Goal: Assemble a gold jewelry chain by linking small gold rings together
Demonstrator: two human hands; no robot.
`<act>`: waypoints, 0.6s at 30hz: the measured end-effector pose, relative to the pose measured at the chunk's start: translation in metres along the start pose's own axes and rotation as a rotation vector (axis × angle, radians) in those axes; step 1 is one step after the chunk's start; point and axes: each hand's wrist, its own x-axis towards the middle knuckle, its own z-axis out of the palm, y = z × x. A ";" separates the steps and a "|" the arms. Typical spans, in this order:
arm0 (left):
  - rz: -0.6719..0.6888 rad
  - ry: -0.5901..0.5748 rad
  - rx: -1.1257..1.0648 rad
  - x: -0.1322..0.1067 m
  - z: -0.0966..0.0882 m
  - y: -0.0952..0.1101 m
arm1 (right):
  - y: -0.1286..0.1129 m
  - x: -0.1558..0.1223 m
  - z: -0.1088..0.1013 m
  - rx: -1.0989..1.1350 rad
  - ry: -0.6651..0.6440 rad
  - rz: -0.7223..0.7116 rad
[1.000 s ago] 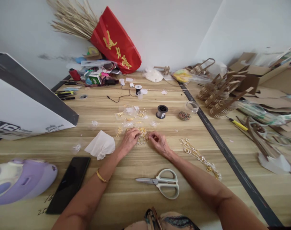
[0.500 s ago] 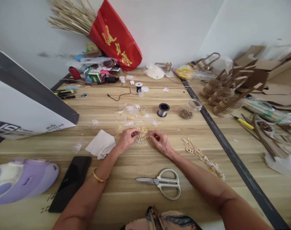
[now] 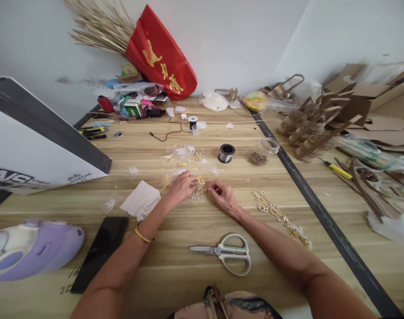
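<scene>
A heap of small gold and silver beads point(image 3: 199, 189) lies on the wooden table between my hands. My left hand point(image 3: 182, 188) is at the heap's left side, its fingers closed and bent down to the beads; what is between the fingertips is hidden. Just right of the heap, my right hand point(image 3: 223, 195) is closed in a pinch, and whatever it holds is too small to make out. White-handled scissors point(image 3: 222, 252) lie nearer to me. Several gold and white beaded strands point(image 3: 280, 217) rest beyond my right forearm.
Behind the heap are small bags of beads point(image 3: 185, 155), a spool of wire point(image 3: 226, 153) and a dish of brown beads point(image 3: 258, 158). On the left are a white paper point(image 3: 141, 199), a black phone point(image 3: 99, 252) and a large box point(image 3: 49, 146). Small woven baskets point(image 3: 308, 133) stand at right.
My left hand has moved slightly right and over the bead heap, its fingers now turned down to it. My right hand stays almost where it was, still pinched.
</scene>
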 end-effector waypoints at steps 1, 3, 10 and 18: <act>0.015 -0.010 0.023 0.001 0.001 0.002 | 0.000 0.000 0.000 -0.001 0.000 0.005; 0.041 -0.030 0.049 0.002 0.004 0.004 | -0.001 0.000 0.000 0.000 0.000 0.012; 0.056 -0.024 -0.022 0.000 0.007 0.006 | 0.001 0.000 0.000 0.012 0.003 -0.004; 0.039 0.029 -0.182 -0.010 -0.003 0.005 | 0.004 -0.001 0.001 -0.002 0.007 -0.033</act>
